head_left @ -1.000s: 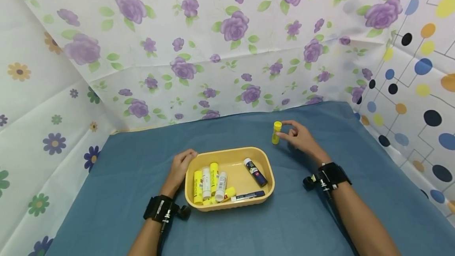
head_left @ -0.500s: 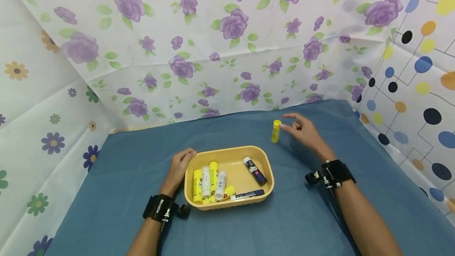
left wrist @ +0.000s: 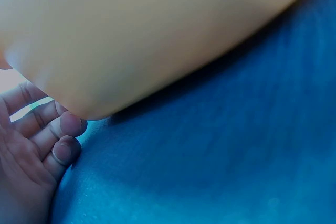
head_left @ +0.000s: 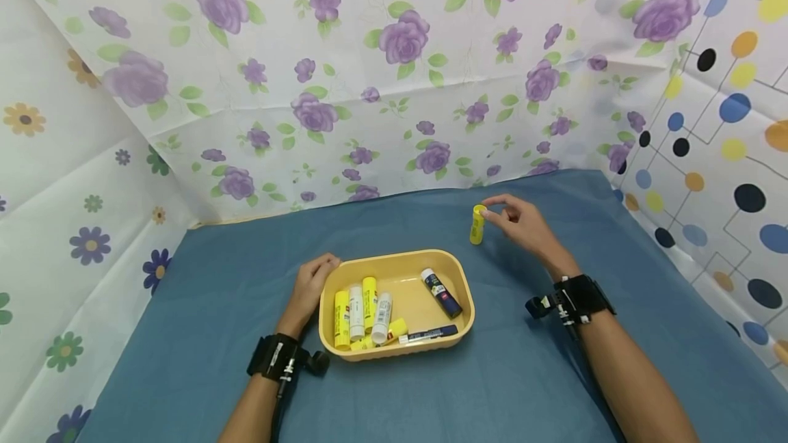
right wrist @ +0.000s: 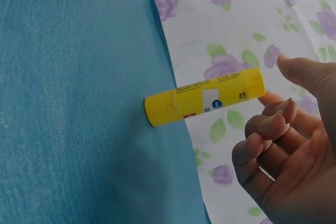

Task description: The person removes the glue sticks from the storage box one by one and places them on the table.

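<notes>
A yellow glue stick [head_left: 477, 225] stands upright on the blue cloth, beyond the basket's right end. My right hand [head_left: 523, 227] is beside its top, index finger and thumb close around the upper end. In the right wrist view the thumb of the right hand [right wrist: 294, 145] is apart from the glue stick [right wrist: 205, 97], while the index finger passes behind its end. My left hand [head_left: 310, 292] holds the yellow plastic basket [head_left: 400, 260] at its far left corner. The left wrist view shows curled fingers [left wrist: 71, 124] against the basket's outer wall [left wrist: 157, 30].
Inside the basket, yellow glue sticks [head_left: 341, 320] and white glue sticks [head_left: 382, 318] crowd the left side. A navy glue stick [head_left: 442, 294] and a dark marker pen [head_left: 431, 334] lie to the right. Floral sheets [head_left: 369, 87] rise behind the blue cloth [head_left: 258, 245].
My right hand let go of the glue stick and spread its fingers away, then brought them back near its top. The glue stick stays standing. The left hand and basket keep their place.
</notes>
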Motion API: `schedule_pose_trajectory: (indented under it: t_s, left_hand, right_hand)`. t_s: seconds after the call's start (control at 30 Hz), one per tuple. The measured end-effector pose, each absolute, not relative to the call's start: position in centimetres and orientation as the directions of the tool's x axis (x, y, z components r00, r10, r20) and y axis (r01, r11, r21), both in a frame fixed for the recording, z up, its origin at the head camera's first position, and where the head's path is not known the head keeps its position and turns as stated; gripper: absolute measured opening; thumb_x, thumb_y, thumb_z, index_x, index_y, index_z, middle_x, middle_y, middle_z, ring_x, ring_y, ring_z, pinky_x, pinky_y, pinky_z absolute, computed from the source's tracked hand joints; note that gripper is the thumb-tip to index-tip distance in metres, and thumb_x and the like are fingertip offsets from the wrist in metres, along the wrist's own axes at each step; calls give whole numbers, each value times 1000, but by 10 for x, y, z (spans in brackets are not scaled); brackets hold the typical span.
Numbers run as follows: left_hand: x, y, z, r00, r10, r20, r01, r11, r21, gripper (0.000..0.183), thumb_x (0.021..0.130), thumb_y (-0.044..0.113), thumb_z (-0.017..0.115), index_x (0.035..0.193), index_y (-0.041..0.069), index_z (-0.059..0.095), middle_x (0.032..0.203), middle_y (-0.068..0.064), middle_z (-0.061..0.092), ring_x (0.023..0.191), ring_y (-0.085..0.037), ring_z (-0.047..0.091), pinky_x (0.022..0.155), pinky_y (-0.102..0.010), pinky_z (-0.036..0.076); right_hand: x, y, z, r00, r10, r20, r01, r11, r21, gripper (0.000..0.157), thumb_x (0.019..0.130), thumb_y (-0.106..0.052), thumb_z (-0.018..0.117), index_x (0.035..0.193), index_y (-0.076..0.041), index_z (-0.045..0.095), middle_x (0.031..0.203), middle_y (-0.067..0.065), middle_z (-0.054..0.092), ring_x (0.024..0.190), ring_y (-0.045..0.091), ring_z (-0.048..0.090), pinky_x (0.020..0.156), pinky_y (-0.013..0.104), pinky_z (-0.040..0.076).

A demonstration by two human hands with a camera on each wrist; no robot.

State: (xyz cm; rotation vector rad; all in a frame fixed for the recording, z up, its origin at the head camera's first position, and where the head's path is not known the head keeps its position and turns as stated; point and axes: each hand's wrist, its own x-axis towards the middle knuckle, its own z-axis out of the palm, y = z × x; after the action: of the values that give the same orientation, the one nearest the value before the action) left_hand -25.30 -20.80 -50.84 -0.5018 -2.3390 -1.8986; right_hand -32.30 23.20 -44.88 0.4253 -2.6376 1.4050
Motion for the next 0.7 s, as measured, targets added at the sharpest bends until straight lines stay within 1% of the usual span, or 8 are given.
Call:
schedule_pose_trajectory:
  t_s: [0.03,0.13,0.27,0.37,0.47,0.53,0.63,0.7]
  left_hand:
    - [-255,-209,-512,-941,195,277,312,180,933,35,110,29,45,93,5,65,70,-13,52,50,-17,47,52,-29,45]
    - [-255,-209,-512,-940,197,277,314,194,929,36,111,28,44,94,4,65,69,-13,52,50,-18,47,52,-30,45]
    - [-256,-209,-511,-942,192,276,314,206,927,36,111,29,44,95,4,66,69,-11,53,51,-19,48,52,-30,45]
    - [-256,-209,-511,-944,189,271,308,207,928,36,111,28,44,96,3,66,70,-11,53,52,-19,50,52,-30,46]
    - [-256,-209,-511,-945,191,266,304,205,930,36,111,27,44,96,2,66,71,-13,53,52,-19,51,53,-29,46]
    - [-256,-209,-511,-945,186,268,304,204,931,37,110,27,45,96,1,66,71,-15,53,52,-19,50,53,-29,46]
    - [-255,-209,-510,-946,182,267,302,199,932,38,110,28,45,96,1,66,72,-18,53,53,-20,50,53,-29,45]
    - [-255,-209,-511,-948,177,263,296,197,935,38,110,30,46,95,1,66,72,-17,53,53,-19,50,53,-29,45]
  right_hand:
    - [-325,233,-452,-952,-189,242,-306,532,-789,37,99,-47,63,129,-23,65,62,10,43,47,20,37,49,34,35]
    - [-325,233,-453,-952,-183,244,-305,528,-793,37,100,-45,63,129,-23,65,61,10,43,47,20,37,49,34,35]
    - [-325,233,-452,-949,-185,256,-315,518,-795,37,101,-42,63,130,-20,65,61,10,44,47,20,37,49,34,35]
    - [-322,231,-448,-943,-179,281,-334,503,-797,33,101,-37,63,130,-19,64,61,9,45,46,16,36,48,32,35]
    - [-312,223,-434,-932,-170,319,-361,489,-794,29,102,-28,64,128,-16,65,62,10,46,46,9,34,49,32,35]
    - [-302,217,-421,-922,-182,342,-387,483,-786,27,102,-22,65,128,-14,65,63,12,47,48,7,33,52,33,35]
    - [-288,207,-402,-905,-223,362,-425,494,-759,26,101,-17,65,126,-10,65,65,14,47,50,9,33,55,32,36]
    - [-282,202,-395,-895,-255,365,-445,493,-747,25,101,-16,65,125,-9,66,66,15,48,51,12,33,56,32,36]
